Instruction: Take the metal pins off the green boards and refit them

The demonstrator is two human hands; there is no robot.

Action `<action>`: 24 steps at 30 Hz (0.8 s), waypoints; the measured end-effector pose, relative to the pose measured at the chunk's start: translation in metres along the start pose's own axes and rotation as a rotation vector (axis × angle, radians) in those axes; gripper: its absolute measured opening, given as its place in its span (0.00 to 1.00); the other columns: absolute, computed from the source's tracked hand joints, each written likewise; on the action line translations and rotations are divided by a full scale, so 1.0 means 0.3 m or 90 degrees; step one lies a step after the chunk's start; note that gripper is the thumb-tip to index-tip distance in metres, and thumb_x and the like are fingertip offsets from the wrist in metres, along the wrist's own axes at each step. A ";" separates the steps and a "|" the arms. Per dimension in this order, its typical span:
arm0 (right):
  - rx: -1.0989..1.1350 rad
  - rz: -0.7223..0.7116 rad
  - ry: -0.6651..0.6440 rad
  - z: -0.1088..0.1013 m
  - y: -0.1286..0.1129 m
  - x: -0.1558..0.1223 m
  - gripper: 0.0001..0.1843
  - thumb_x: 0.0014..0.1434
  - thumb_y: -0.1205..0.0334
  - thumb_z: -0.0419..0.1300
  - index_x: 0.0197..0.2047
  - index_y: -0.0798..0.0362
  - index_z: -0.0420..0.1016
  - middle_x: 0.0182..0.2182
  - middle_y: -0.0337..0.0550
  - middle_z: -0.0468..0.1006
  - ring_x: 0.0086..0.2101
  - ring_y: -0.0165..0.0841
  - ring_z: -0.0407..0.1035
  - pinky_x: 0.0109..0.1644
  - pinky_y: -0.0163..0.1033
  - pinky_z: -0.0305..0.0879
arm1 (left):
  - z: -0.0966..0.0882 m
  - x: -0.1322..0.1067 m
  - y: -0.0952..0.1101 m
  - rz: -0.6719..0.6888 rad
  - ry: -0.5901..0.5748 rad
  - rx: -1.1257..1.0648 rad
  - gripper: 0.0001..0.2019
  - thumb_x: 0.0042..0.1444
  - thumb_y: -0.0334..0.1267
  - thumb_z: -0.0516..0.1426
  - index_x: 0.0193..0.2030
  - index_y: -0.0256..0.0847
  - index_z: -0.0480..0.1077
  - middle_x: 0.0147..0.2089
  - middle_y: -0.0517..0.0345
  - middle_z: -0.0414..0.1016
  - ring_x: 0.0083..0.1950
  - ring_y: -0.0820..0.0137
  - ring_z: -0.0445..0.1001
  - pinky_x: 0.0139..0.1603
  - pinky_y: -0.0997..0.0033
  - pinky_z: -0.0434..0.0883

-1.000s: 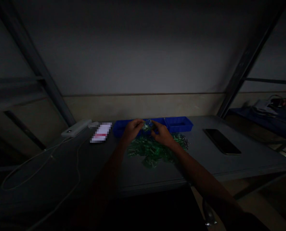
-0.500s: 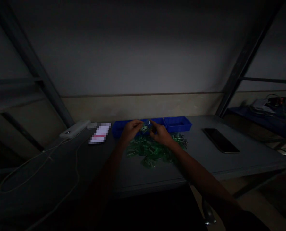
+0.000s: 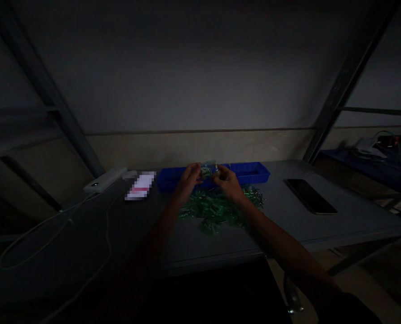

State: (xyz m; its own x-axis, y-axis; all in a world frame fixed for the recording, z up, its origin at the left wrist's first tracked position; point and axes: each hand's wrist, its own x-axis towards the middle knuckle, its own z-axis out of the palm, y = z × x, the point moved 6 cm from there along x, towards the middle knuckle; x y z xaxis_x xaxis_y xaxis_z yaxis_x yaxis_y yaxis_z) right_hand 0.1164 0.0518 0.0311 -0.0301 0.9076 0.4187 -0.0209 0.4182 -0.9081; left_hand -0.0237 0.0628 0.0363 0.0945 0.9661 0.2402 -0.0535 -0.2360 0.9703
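Note:
A small green circuit board (image 3: 207, 170) is pinched between my left hand (image 3: 188, 181) and my right hand (image 3: 228, 183), each hand's fingers closed on one end. The board is held just above a heap of similar small green boards (image 3: 217, 208) lying on the grey table (image 3: 322, 225). Behind my hands sits a long blue tray (image 3: 251, 172) with compartments. The room is dim and the board's details are hard to make out.
A dark phone (image 3: 310, 196) lies flat right of the heap. At the left are a white power bank (image 3: 104, 179) with a white cable (image 3: 86, 234) trailing toward me and a small pink-and-white card (image 3: 140, 186). Slanted metal rack posts (image 3: 342, 85) flank the table.
My hands have lifted the small board slightly and drawn it up in front of the blue tray; the view has shifted a little.

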 end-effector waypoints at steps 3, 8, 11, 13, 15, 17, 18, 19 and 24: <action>0.019 0.004 0.004 -0.008 0.004 0.004 0.23 0.43 0.65 0.58 0.46 0.54 0.65 0.25 0.35 0.70 0.27 0.28 0.65 0.32 0.33 0.64 | 0.049 -0.022 0.002 -0.004 -0.099 0.007 0.24 0.43 0.46 0.62 0.46 0.38 0.65 0.35 0.56 0.75 0.33 0.71 0.73 0.33 0.74 0.68; 0.006 -0.005 0.001 -0.003 0.002 -0.002 0.26 0.44 0.66 0.58 0.49 0.54 0.62 0.23 0.32 0.67 0.25 0.27 0.64 0.32 0.33 0.64 | 0.066 -0.037 0.010 0.000 -0.099 0.020 0.16 0.43 0.39 0.61 0.39 0.36 0.69 0.33 0.56 0.75 0.33 0.70 0.72 0.34 0.73 0.66; 0.000 -0.013 -0.004 0.004 -0.004 -0.009 0.27 0.44 0.66 0.58 0.50 0.55 0.61 0.23 0.31 0.66 0.25 0.26 0.63 0.32 0.33 0.63 | 0.060 -0.037 0.007 -0.017 -0.083 0.042 0.11 0.42 0.37 0.59 0.35 0.35 0.70 0.31 0.57 0.75 0.33 0.70 0.71 0.32 0.73 0.65; -0.009 -0.011 -0.006 0.006 -0.006 -0.013 0.27 0.44 0.65 0.57 0.50 0.55 0.61 0.23 0.30 0.65 0.24 0.25 0.62 0.30 0.32 0.61 | 0.056 -0.038 0.010 -0.017 -0.079 0.050 0.10 0.41 0.35 0.59 0.33 0.36 0.71 0.30 0.58 0.75 0.32 0.71 0.71 0.32 0.74 0.64; -0.020 -0.004 -0.015 0.009 -0.007 -0.017 0.28 0.43 0.65 0.57 0.50 0.56 0.61 0.23 0.30 0.64 0.24 0.25 0.61 0.28 0.31 0.59 | 0.055 -0.040 0.013 -0.014 -0.081 0.053 0.09 0.40 0.34 0.58 0.31 0.36 0.71 0.29 0.60 0.74 0.31 0.71 0.70 0.31 0.74 0.64; -0.031 0.005 -0.023 0.010 -0.005 -0.018 0.28 0.43 0.65 0.57 0.50 0.55 0.61 0.22 0.29 0.64 0.23 0.24 0.60 0.27 0.31 0.58 | 0.053 -0.040 0.013 -0.013 -0.084 0.063 0.07 0.40 0.34 0.57 0.29 0.36 0.71 0.27 0.61 0.73 0.29 0.72 0.69 0.30 0.75 0.63; -0.033 0.007 -0.024 0.010 -0.003 -0.018 0.27 0.43 0.65 0.57 0.49 0.55 0.61 0.22 0.29 0.64 0.23 0.24 0.60 0.27 0.31 0.57 | 0.050 -0.039 0.012 -0.014 -0.081 0.072 0.07 0.40 0.34 0.57 0.28 0.37 0.71 0.26 0.61 0.72 0.28 0.72 0.68 0.29 0.75 0.62; -0.033 0.010 -0.024 0.010 0.000 -0.018 0.26 0.43 0.65 0.57 0.49 0.55 0.61 0.22 0.29 0.64 0.22 0.25 0.60 0.26 0.31 0.57 | 0.046 -0.037 0.010 -0.015 -0.077 0.084 0.07 0.40 0.34 0.56 0.28 0.36 0.71 0.24 0.61 0.71 0.27 0.72 0.67 0.28 0.75 0.61; -0.006 0.032 -0.027 0.014 0.018 -0.011 0.23 0.42 0.67 0.57 0.45 0.54 0.61 0.21 0.29 0.65 0.22 0.25 0.61 0.27 0.31 0.59 | 0.032 -0.023 0.001 -0.005 -0.084 0.114 0.07 0.40 0.36 0.57 0.27 0.36 0.71 0.23 0.61 0.69 0.28 0.71 0.68 0.29 0.73 0.61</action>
State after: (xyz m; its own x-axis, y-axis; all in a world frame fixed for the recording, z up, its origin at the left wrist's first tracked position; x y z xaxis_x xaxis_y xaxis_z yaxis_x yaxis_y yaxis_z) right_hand 0.1122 0.0510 0.0248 -0.0725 0.9251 0.3727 -0.0083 0.3732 -0.9277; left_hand -0.0149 0.0552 0.0352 0.2242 0.9488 0.2226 0.1244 -0.2544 0.9591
